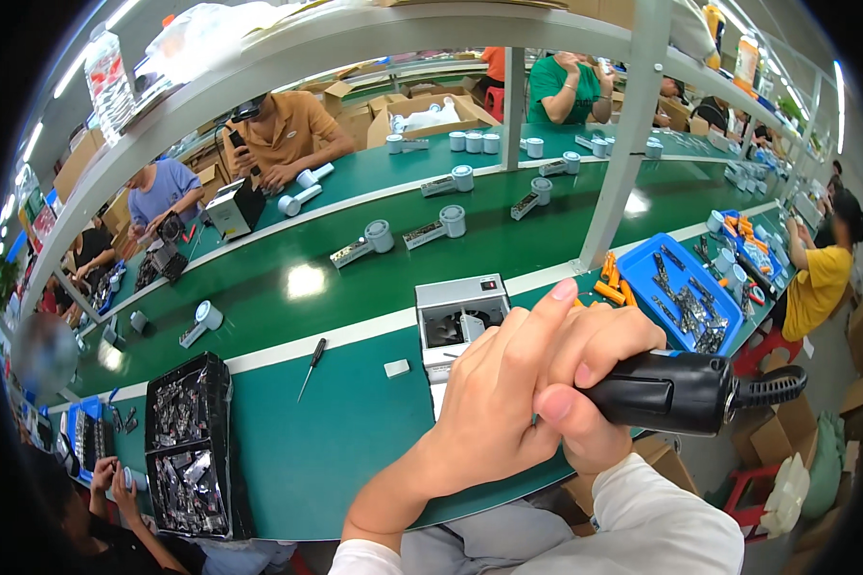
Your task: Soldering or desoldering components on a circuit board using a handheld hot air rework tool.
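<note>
In front of me, my right hand point(593, 443) is wrapped round a black corded electric screwdriver point(664, 395), which lies almost level with its cable end to the right. My left hand point(494, 388) presses against the right one, its fingers bent and one finger pointing up and away. The tool's working end is hidden behind the hands, as is whatever the left fingers close on. Just beyond them stands a grey metal screw feeder point(458, 291) with a dark opening and a small switch, its near part partly covered by my left hand.
A loose screwdriver point(313, 368) and a small white block point(397, 368) lie on the green bench. Left stands a black parts tray point(228, 436); right, a blue tray point(633, 257) beside orange cylinders point(612, 287). Pale blue round-headed units point(378, 236) line the belt. A metal post point(623, 163) rises ahead. Co-workers sit around.
</note>
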